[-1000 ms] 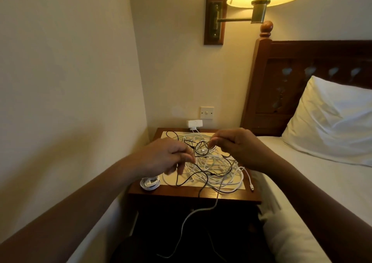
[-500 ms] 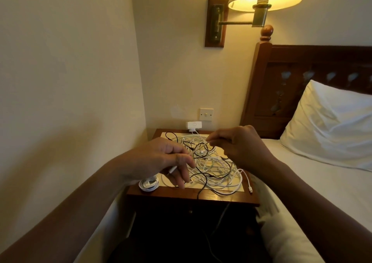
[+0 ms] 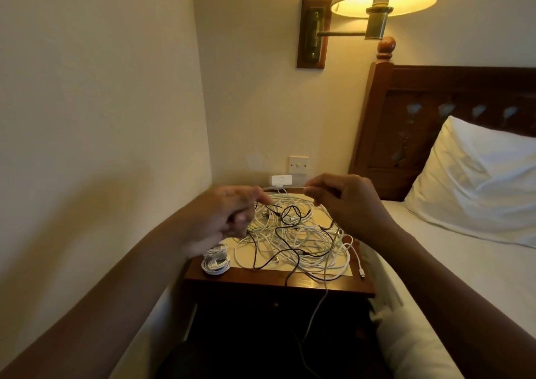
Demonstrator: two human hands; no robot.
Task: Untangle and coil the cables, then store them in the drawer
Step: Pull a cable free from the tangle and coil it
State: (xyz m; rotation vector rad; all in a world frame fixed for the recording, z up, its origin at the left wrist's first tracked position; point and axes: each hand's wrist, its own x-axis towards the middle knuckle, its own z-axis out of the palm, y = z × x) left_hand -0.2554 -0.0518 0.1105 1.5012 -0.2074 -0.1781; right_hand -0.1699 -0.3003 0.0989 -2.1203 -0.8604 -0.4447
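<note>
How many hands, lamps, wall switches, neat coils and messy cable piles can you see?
Hands: 2, the left hand and right hand, pinching a white cable stretched between them
Lamp: 1
Wall switch: 1
Neat coil: 1
Tangled pile: 1, too knotted to count its strands
Total: 6

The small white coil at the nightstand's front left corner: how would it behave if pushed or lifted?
The white coil looks thin and light, so it would probably slide easily on the glossy nightstand. I see no tie on it, so lifted by one strand it may unwind. It lies near the front edge, so a push could drop it.
</note>
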